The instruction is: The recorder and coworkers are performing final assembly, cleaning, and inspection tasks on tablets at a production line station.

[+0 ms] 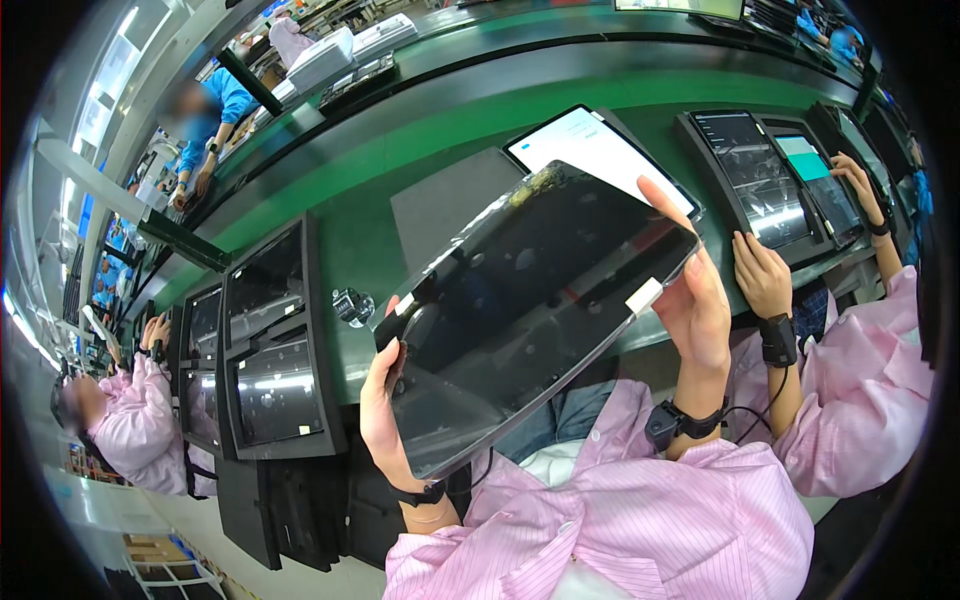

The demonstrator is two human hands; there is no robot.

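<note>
A person in a pink striped smock is holding a large dark tablet [525, 310] up in the air above the near edge of a green desk [350, 240], tilted so one corner is pointing away. Its glossy black screen is off and is reflecting ceiling lights. A small pale tab is sticking out at the right edge and another at the left.

The left hand [380, 400] is gripping the tablet's lower left edge, thumb curled over the front and fingers behind. The right hand [695, 295] is supporting the right edge with the palm against it and the fingers stretched out upward. Both wrists are wearing black straps.

Just beyond the tablet, a second tablet [600, 155] with a lit white screen is lying in a dark holder. To the left, black trays [270, 350] are resting on the desk. To the right, a neighbouring worker's hands [765, 275] are touching other tablets. More workers are sitting along the factory line.
</note>
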